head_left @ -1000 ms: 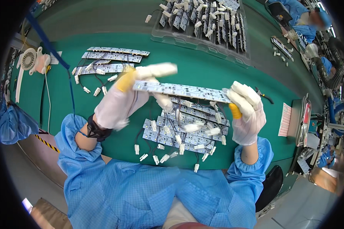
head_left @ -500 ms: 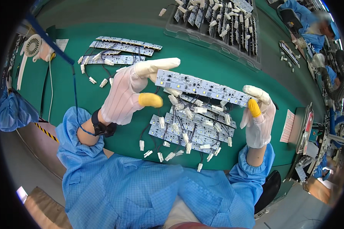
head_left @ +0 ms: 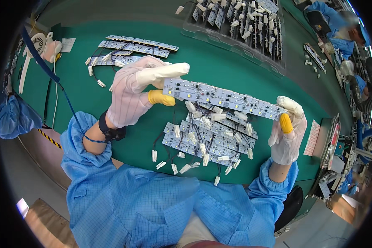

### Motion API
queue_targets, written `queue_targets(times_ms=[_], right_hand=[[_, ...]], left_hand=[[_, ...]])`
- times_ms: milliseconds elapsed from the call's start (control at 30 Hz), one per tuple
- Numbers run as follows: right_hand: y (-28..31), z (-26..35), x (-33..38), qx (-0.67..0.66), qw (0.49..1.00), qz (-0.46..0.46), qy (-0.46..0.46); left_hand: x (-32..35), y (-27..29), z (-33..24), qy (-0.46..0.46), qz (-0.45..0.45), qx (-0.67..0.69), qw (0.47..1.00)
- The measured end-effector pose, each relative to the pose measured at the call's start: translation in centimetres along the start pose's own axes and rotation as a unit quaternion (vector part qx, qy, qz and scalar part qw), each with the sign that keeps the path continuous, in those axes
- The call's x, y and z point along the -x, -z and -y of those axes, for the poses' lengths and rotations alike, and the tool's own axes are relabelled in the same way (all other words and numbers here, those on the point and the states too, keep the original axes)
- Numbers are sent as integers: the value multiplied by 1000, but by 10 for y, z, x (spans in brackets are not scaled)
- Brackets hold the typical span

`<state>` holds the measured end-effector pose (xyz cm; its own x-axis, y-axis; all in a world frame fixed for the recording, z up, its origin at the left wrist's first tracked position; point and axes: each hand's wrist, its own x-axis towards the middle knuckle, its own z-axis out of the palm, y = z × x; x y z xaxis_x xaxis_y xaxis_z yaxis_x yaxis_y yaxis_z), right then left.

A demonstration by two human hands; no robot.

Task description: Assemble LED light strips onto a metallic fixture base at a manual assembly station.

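Observation:
A long white LED circuit board (head_left: pixel 223 98) is held up across the middle of the bench, its chips and yellow LEDs facing me and its right end lower. My right hand (head_left: pixel 287 132), in a white glove with a yellow thumb tip, pinches the right end. At the opposite end, my left hand (head_left: pixel 134 93), gloved alike, has its thumb against the lower corner while the index finger stretches out above the top edge; its other fingertips are hidden. Beneath the held board lies a pile of similar LED boards (head_left: pixel 186 142) with dark wires and white connectors (head_left: pixel 202 149).
More wired boards (head_left: pixel 138 48) lie at the far left of the green bench (head_left: pixel 149 31). A clear plastic tray (head_left: pixel 239 51) packed with boards stands at the back. A small fan (head_left: pixel 38 43) sits far left, and a printed sheet (head_left: pixel 312 138) lies right. Another person (head_left: pixel 339 25) works at the far right.
My left thumb has risen to the board's lower left corner, having been apart below it. My right hand has shifted right and slightly down, and the board tilts a little more.

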<state>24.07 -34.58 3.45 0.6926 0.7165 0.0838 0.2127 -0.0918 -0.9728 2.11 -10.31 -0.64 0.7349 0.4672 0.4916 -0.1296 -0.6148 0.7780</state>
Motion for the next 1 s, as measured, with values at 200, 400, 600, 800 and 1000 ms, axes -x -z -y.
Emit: queue_targets(times_ms=[200,400,600,800,1000], right_hand=[[-1,3,5,-126,991,46,3],[-1,13,7,-95,993,53,-33],[-2,15,8,-111,991,70,-20],[7,10,6,-100,987,123,13],[2,3,0,-56,995,71,38]], left_hand=[[0,3,3,-5,15,-25,1000],[-1,1,5,-18,0,-105,994],[-5,-5,5,31,1,-66,997],[-6,-4,4,161,73,-14,984],[-1,-4,8,75,1,-16,997]])
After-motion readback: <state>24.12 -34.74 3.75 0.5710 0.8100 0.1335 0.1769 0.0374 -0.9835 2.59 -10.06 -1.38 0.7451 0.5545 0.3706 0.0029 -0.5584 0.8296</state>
